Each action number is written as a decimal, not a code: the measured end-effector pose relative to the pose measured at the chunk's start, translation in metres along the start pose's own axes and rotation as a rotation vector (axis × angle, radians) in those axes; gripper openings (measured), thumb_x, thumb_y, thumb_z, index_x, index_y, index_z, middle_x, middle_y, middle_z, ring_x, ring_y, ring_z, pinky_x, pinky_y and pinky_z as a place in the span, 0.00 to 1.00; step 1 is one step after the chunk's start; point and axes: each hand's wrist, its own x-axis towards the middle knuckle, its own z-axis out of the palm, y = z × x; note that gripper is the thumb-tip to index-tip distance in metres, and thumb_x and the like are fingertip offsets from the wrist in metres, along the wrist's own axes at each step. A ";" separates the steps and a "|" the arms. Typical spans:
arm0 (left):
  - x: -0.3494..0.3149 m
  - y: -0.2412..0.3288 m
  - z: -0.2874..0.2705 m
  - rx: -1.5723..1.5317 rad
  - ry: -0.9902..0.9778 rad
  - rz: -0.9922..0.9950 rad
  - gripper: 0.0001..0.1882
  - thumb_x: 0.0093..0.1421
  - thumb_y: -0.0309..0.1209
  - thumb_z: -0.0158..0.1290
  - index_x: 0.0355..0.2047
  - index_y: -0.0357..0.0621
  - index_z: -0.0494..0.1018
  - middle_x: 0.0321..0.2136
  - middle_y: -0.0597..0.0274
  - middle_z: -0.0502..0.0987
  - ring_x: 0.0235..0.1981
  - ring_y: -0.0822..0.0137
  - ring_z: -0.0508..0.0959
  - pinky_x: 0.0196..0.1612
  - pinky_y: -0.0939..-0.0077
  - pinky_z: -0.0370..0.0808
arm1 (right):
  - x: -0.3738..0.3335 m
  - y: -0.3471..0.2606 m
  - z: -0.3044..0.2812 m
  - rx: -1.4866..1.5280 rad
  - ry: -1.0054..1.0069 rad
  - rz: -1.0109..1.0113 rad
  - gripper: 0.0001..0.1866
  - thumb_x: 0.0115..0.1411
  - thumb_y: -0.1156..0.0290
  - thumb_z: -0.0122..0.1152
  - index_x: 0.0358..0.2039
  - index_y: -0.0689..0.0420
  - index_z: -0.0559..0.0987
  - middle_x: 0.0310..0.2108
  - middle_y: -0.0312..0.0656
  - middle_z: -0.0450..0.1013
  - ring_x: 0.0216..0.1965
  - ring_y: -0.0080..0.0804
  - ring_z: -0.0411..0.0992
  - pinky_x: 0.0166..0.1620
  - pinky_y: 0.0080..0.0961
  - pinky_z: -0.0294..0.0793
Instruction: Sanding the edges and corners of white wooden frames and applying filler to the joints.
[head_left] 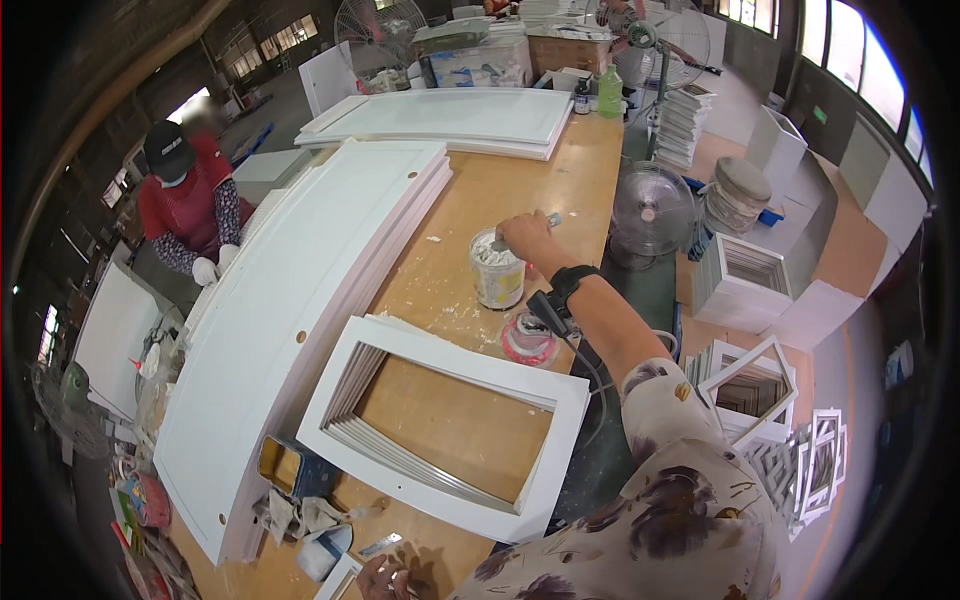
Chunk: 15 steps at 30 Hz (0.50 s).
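Note:
My right hand is closed round a putty knife, whose handle end sticks out past the fingers. Its blade reaches the mouth of a clear tub of white putty. At the lower edge, my left hand shows only in part, with bent fingers a little apart and nothing visible in them. Beside it lie a flat metal blade and the corner of a white frame piece. Between my hands rests a stack of white rectangular frames on the wooden table.
Long white panels are stacked to the left, with more panels at the far end. A red-rimmed lid sits by the tub. Near the rags stands a blue container. A co-worker stands beyond; a fan is at right.

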 end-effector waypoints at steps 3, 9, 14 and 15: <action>-0.001 0.021 -0.013 -0.312 -0.001 -0.151 0.11 0.61 0.33 0.54 0.39 0.43 0.79 0.49 0.49 0.75 0.50 0.50 0.74 0.53 0.58 0.72 | -0.007 0.004 -0.010 0.365 -0.114 -0.029 0.10 0.57 0.59 0.61 0.39 0.38 0.84 0.39 0.37 0.80 0.45 0.37 0.77 0.53 0.43 0.64; -0.023 -0.035 0.010 0.109 0.101 0.037 0.11 0.59 0.34 0.56 0.40 0.44 0.80 0.47 0.49 0.76 0.50 0.49 0.74 0.55 0.58 0.71 | 0.003 0.042 0.001 0.667 -0.076 0.027 0.14 0.55 0.65 0.59 0.42 0.41 0.83 0.41 0.41 0.80 0.46 0.37 0.77 0.53 0.42 0.68; -0.019 -0.011 -0.004 -0.257 0.093 -0.327 0.10 0.59 0.33 0.56 0.39 0.45 0.80 0.46 0.50 0.77 0.51 0.51 0.73 0.58 0.58 0.68 | 0.000 0.039 -0.010 0.575 -0.037 -0.009 0.13 0.56 0.63 0.58 0.42 0.41 0.83 0.41 0.38 0.80 0.45 0.38 0.77 0.50 0.40 0.71; -0.049 -0.071 0.013 0.266 0.104 0.051 0.10 0.60 0.33 0.56 0.40 0.44 0.80 0.46 0.49 0.77 0.51 0.50 0.73 0.57 0.58 0.68 | 0.002 0.023 -0.022 0.509 -0.011 -0.025 0.13 0.57 0.62 0.58 0.42 0.41 0.83 0.41 0.38 0.80 0.45 0.38 0.77 0.51 0.40 0.71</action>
